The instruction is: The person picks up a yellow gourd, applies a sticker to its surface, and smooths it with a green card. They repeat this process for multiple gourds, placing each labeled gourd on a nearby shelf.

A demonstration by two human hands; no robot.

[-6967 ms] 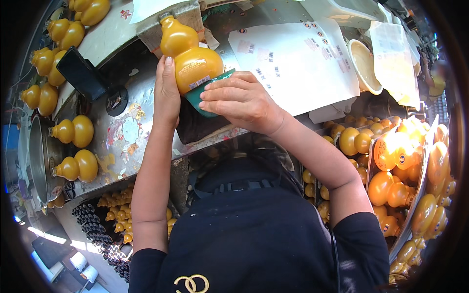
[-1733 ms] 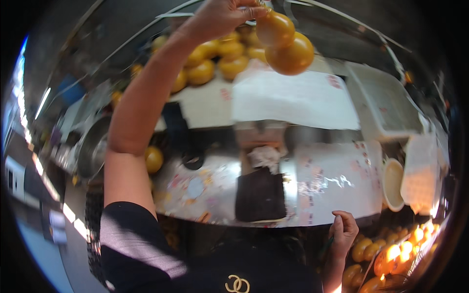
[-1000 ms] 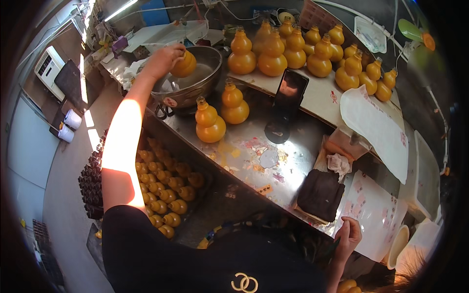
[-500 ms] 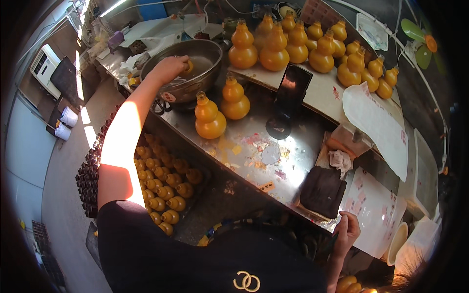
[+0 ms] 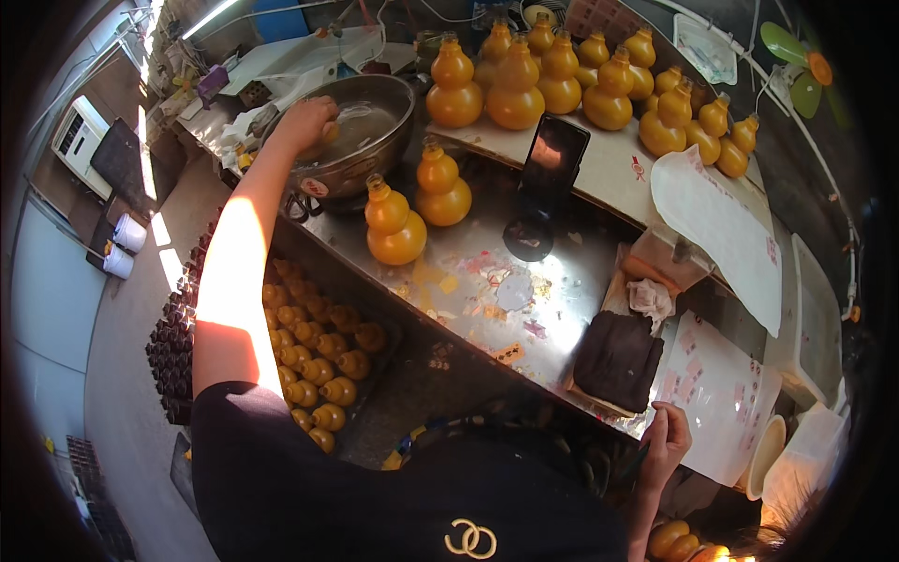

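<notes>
My left hand (image 5: 307,125) reaches over the rim of a wide metal bowl (image 5: 361,173) at the back left. Its fingers are closed around a small yellowish thing (image 5: 331,133), mostly hidden and of a kind I cannot tell. Just right of the bowl, two glossy yellow gourd-shaped bottles (image 5: 394,228) stand upright on the metal worktop. Low on the right, my right hand (image 5: 667,438) is closed, thumb and fingertips pinched together, beside a dark cloth-like pad (image 5: 618,361) on a board. What the pinch holds, if anything, is too small to make out.
More gourd-shaped bottles (image 5: 515,89) line the raised shelf behind. A black phone (image 5: 554,155) stands on a round base mid-table. Printed sheets (image 5: 716,398) lie at the right, near a crumpled tissue (image 5: 651,300). Below left is a crate of yellow bottles (image 5: 318,370); a green fan (image 5: 788,51) hangs far right.
My left hand has moved left across the bowl toward its near-left rim, still closed on the yellowish thing. My right hand stays pinched beside the dark pad. The view has shifted slightly.
</notes>
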